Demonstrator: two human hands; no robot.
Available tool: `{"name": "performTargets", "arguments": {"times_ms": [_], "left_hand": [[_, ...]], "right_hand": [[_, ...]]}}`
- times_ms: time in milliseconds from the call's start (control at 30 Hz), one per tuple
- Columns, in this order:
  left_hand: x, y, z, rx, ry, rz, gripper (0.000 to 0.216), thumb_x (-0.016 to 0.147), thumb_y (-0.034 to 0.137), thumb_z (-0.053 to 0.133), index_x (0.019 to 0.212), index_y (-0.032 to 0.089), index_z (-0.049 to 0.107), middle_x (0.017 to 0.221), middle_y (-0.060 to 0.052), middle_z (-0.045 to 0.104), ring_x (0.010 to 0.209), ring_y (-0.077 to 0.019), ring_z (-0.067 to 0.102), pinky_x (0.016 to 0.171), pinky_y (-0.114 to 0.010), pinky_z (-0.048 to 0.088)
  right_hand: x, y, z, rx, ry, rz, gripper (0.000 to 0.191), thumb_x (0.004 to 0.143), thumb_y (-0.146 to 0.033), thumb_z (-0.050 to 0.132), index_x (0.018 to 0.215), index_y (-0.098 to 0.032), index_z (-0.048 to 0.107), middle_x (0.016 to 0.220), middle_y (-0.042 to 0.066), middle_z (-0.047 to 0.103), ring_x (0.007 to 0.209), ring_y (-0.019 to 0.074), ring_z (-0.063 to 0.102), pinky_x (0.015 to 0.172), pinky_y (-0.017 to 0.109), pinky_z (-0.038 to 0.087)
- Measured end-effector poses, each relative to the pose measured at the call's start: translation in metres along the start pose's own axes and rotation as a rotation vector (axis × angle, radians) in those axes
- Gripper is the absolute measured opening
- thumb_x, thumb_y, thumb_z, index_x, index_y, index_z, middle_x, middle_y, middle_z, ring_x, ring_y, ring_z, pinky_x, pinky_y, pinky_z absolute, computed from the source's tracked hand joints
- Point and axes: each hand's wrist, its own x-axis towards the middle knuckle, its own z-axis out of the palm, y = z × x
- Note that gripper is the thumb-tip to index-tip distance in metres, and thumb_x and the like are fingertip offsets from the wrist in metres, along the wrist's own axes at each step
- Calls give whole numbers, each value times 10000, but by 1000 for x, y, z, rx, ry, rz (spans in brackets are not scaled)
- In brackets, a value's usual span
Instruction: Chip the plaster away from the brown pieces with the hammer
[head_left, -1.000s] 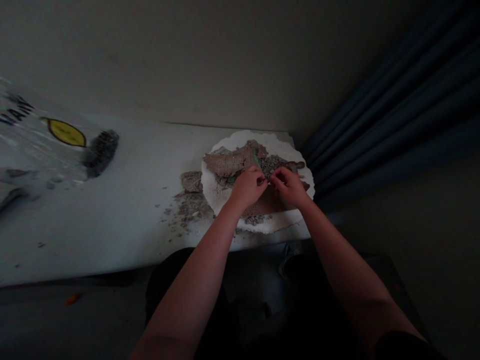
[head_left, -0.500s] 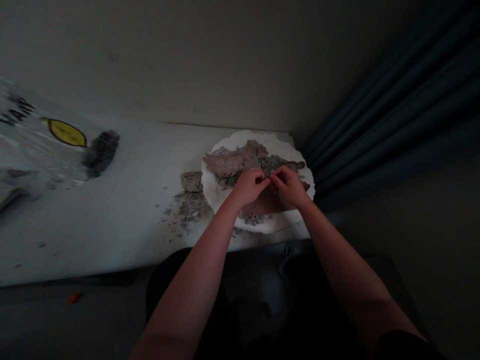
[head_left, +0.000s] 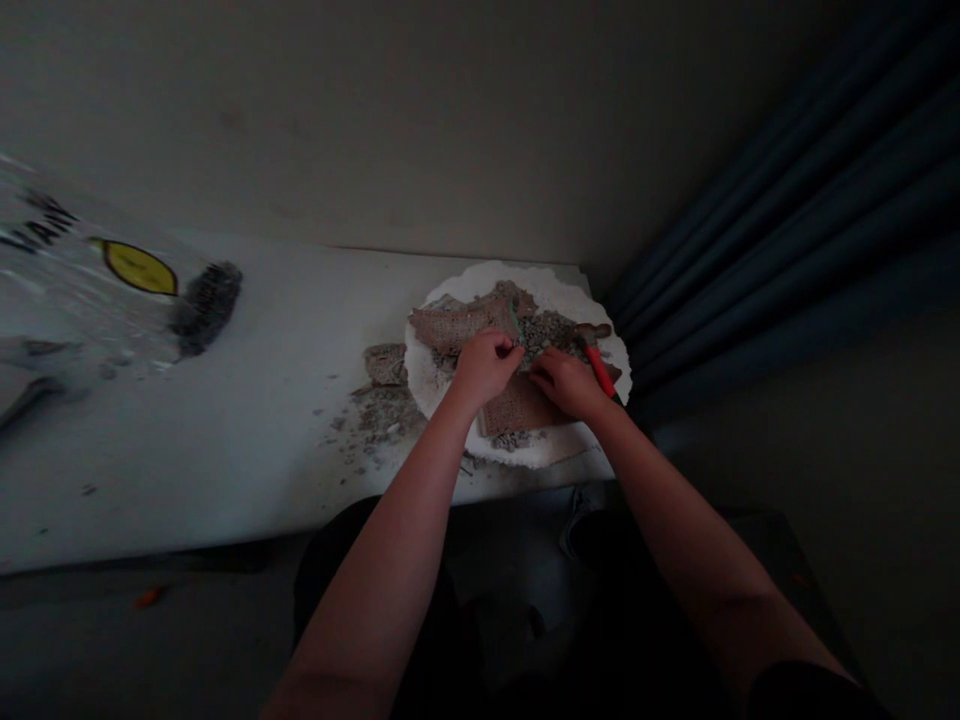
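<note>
Rubble (head_left: 550, 328) lies on a white disc (head_left: 566, 280) at the surface's (head_left: 262, 420) right end, apparently part broken up, larger slabs (head_left: 454, 327) left. Left hand (head_left: 486, 366) is pinched, right hand (head_left: 566, 382) half-curled; any hold cannot be told. Hammer (head_left: 598, 368) rests by the disc's right edge.

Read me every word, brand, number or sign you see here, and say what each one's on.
Clear plastic bag, far left: black capitals, perhaps "WANY", too blurred to be sure.
Yellow oval mark on that bag: faint marks inside, too small to read.
Dark patch by the oval: too blurred to read.
White slab and red-handled tool: no text visible.
</note>
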Motion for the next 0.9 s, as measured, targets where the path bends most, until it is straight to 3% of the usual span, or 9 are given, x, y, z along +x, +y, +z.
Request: {"name": "performTargets", "arguments": {"times_ms": [300,533,900], "left_hand": [[-3,4,4,-70,-31,-37,256,852,262,645,614,205,572,747,-28,644,818,-189,623,827,-336,494],[-2,-1,10,-503,-87,-275,272,834,396,670,682,171,664,631,-3,605,639,-146,583,666,-278,460],[-1,4,11,-768,-85,-438,188,816,264,717,669,151,685,683,-15,640,641,-114,574,659,-249,467]], "right_hand": [[11,8,2,59,-55,85,53,860,-150,626,848,-194,599,872,51,652,790,188,588,707,298,420],[14,12,6,73,-74,78,83,825,-130,614,804,-198,573,822,38,639,716,169,561,645,294,375],[12,10,5,102,4,40,87,812,-147,618,829,-208,558,843,36,626,746,179,559,683,310,402]]}}
